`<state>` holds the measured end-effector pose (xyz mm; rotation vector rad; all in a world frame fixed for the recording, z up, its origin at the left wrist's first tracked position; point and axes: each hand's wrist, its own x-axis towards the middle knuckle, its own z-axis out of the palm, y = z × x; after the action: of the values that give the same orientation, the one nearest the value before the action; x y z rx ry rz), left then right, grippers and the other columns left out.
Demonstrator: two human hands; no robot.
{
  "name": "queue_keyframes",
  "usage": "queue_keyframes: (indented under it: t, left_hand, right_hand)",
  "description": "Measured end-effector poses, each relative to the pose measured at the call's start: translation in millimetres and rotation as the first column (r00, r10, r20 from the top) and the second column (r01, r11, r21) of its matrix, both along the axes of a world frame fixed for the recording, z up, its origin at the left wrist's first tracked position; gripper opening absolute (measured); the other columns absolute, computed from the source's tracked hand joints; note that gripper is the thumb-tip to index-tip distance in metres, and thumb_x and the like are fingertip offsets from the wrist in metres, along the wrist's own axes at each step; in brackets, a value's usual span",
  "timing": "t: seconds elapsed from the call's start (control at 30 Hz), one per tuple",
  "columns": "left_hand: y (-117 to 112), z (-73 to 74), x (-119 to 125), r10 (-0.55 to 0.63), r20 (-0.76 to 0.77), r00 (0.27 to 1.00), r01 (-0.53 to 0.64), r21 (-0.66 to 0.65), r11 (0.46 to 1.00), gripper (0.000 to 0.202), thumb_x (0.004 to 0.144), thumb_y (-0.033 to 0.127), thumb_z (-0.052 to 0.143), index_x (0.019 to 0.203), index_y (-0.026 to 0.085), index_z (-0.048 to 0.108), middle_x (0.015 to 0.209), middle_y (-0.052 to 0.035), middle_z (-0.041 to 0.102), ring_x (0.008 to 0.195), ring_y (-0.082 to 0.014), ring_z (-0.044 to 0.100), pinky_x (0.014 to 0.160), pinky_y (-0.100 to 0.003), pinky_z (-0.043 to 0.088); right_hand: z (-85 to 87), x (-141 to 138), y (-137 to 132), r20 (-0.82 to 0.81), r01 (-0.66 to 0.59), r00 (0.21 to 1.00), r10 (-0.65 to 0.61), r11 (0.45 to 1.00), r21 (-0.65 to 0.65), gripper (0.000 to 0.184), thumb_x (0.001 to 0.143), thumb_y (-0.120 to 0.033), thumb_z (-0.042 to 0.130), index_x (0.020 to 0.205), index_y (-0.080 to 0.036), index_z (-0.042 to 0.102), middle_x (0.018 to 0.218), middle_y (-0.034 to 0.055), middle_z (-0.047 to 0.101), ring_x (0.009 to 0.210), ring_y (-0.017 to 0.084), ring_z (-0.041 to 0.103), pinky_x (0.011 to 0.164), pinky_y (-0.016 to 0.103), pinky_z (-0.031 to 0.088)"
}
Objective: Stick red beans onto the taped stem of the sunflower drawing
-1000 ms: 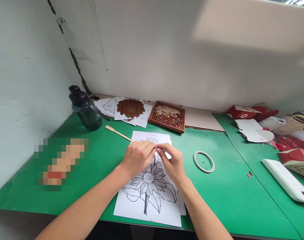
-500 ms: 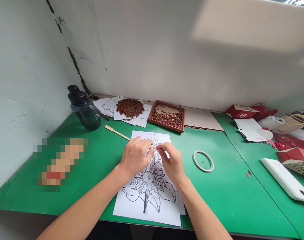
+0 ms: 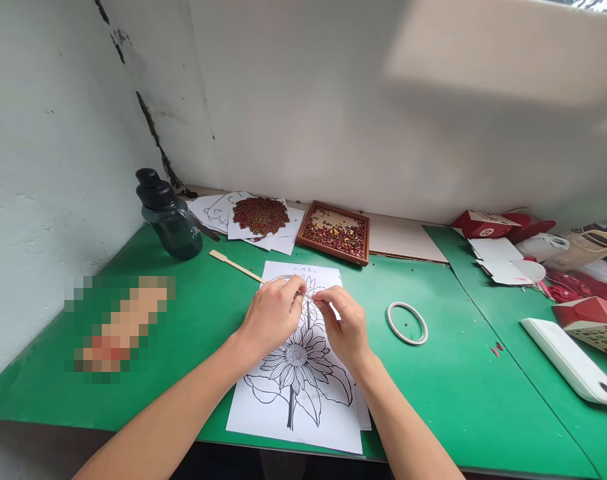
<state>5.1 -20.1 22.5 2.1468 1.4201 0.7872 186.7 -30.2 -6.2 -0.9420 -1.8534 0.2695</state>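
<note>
My left hand (image 3: 276, 310) is closed round a narrow roll of tape (image 3: 282, 277), mostly hidden by the fingers, with a pale arc showing above the knuckles. Thumb and fingertips of my right hand (image 3: 343, 320) pinch the tape's end, and a short bit spans the gap between both hands. Beneath them lies a white sheet with a line drawing of sunflowers (image 3: 296, 357), its upper part covered by my hands. Another sheet pokes out under its right edge. A flat wooden stick (image 3: 236, 266) runs toward my left hand.
On the green table (image 3: 448, 400) a second tape roll (image 3: 390, 323) lies to the right. Behind are a tray of mixed beans (image 3: 367, 243), a bean-covered sheet (image 3: 260, 217) and a dark bottle (image 3: 173, 227). Red boxes (image 3: 486, 223) and a white device (image 3: 568, 360) stand at right.
More of the tape roll's edge now shows above my left hand. Both hands have stayed in nearly the same place over the drawing.
</note>
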Motion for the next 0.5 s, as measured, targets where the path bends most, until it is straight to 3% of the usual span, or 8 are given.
queue_keyframes:
  t: [0.2,0.33,0.5]
  left_hand:
    - [2.9,-3.5,-0.9,0.014,0.056,0.998,-0.013,-0.027,1.0,0.015,0.099,0.016,0.055,0.107,0.027,0.061,0.098,0.0005,0.073,0.092,-0.0204,0.067,0.08,-0.033,0.048]
    - [4.0,-5.6,-1.0,-0.002,0.015,1.0,0.001,0.093,0.996,0.012,0.1,0.014,0.053,0.1,0.024,0.06,0.086,0.0012,0.069,0.082,-0.019,0.063,0.076,-0.032,0.045]
    - [4.1,-10.1,-1.9,-0.019,-0.075,0.997,0.037,0.253,0.967,0.012,0.102,0.015,0.051,0.1,0.022,0.061,0.085,-0.0013,0.067,0.084,-0.0209,0.062,0.079,-0.035,0.045]
  right_hand:
    - [1.5,1.2,1.2,-0.001,0.001,1.0,-0.001,0.999,0.033,0.02,0.101,-0.007,0.055,0.105,-0.023,0.066,0.084,0.0028,0.066,0.075,0.016,0.061,0.065,0.029,0.051]
    - [-0.4,6.2,2.6,0.023,0.055,0.998,-0.055,0.998,-0.005,0.017,0.101,-0.012,0.058,0.11,-0.024,0.067,0.085,0.0027,0.068,0.075,0.017,0.063,0.067,0.031,0.052]
    - [-1.3,10.0,3.2,0.099,0.089,0.992,-0.077,0.989,-0.12,0.026,0.1,-0.024,0.066,0.125,-0.024,0.065,0.091,0.0037,0.071,0.079,0.018,0.068,0.072,0.033,0.056]
